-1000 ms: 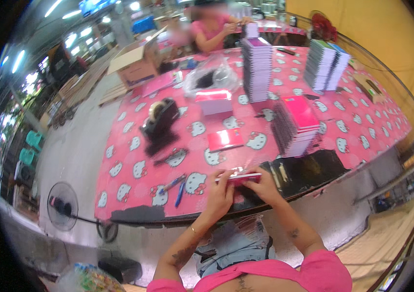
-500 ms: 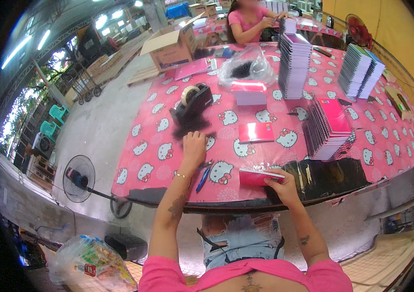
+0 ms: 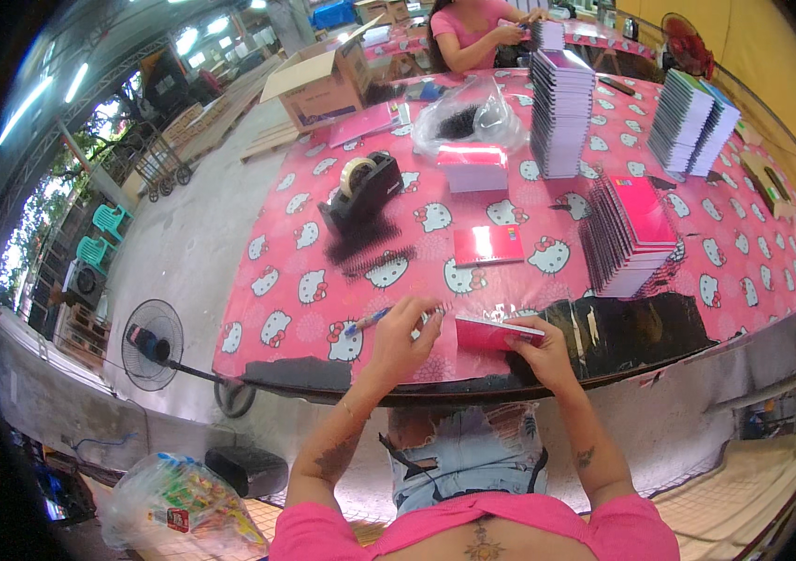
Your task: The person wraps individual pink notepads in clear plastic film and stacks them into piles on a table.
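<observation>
Single head cam, fisheye, looks down and fwd over pink table (image 3: 323, 234), near.

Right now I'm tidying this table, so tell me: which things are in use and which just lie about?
In use:
left hand
right hand
pink notebook
blue pen

Lying about:
tape dispenser
cardboard box
floor fan
plastic bag

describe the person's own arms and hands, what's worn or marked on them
Both forearms are bare, with no sleeves below the pink top. The left hand has a thin bracelet at the wrist and a dark tattoo on the forearm. The right hand has a small tattoo near the elbow.
</observation>
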Demonstrator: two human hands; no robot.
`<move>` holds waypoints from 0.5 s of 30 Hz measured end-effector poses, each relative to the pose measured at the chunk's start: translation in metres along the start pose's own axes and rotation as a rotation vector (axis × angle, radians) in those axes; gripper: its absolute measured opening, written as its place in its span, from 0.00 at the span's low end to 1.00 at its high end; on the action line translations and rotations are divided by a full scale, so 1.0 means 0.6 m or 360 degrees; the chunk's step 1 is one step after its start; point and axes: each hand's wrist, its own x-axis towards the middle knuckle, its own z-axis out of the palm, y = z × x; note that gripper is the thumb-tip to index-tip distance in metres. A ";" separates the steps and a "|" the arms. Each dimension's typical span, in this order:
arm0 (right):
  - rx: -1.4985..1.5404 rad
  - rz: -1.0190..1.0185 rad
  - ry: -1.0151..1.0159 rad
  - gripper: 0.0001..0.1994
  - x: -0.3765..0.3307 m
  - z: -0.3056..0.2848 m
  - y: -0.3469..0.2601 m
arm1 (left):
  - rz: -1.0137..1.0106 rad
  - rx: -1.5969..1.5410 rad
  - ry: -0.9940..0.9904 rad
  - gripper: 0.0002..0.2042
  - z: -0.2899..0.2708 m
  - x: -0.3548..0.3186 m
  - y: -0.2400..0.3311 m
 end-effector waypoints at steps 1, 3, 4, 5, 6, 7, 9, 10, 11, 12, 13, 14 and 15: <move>0.0019 0.0017 0.0000 0.11 -0.001 0.000 0.001 | 0.0032 -0.0012 -0.0004 0.10 0.001 -0.010 0.002; 0.0061 0.0032 -0.0005 0.11 0.000 0.002 -0.001 | 0.0039 -0.0083 0.0009 0.09 0.009 -0.023 -0.001; 0.0085 0.0028 -0.0009 0.11 0.000 0.004 -0.007 | 0.0040 -0.0117 0.0019 0.09 0.012 -0.028 -0.003; 0.0109 0.0025 -0.0013 0.11 -0.001 0.006 -0.010 | 0.0008 -0.0141 0.0049 0.09 0.016 -0.031 -0.003; 0.0074 0.0013 -0.0009 0.11 -0.001 0.005 -0.010 | -0.0016 -0.0167 0.0077 0.08 0.021 -0.031 -0.002; 0.0039 0.0001 -0.0005 0.10 -0.001 0.004 -0.009 | -0.0040 -0.0193 0.0104 0.08 0.024 -0.030 -0.002; 0.0001 -0.0025 0.0000 0.10 -0.001 0.002 -0.006 | 0.0002 -0.0197 0.0116 0.08 0.026 -0.027 -0.001; -0.0002 -0.0040 0.0000 0.10 -0.001 0.002 -0.005 | 0.0024 -0.0199 0.0121 0.08 0.027 -0.026 -0.001; -0.0005 -0.0055 -0.0001 0.10 -0.001 0.002 -0.003 | 0.0047 -0.0158 0.0110 0.08 0.030 -0.025 -0.002; 0.0014 -0.0046 0.0003 0.10 -0.001 0.002 -0.003 | 0.0067 -0.0115 0.0104 0.08 0.032 -0.025 -0.005; 0.0032 -0.0036 0.0007 0.10 0.000 0.003 -0.002 | 0.0087 -0.0071 0.0098 0.08 0.033 -0.026 -0.007; 0.0051 -0.0027 0.0010 0.10 0.000 0.004 -0.002 | 0.0084 -0.0078 0.0085 0.08 0.031 -0.025 -0.008; 0.0044 -0.0018 0.0005 0.10 0.000 0.003 -0.001 | 0.0081 -0.0089 0.0072 0.08 0.030 -0.024 -0.010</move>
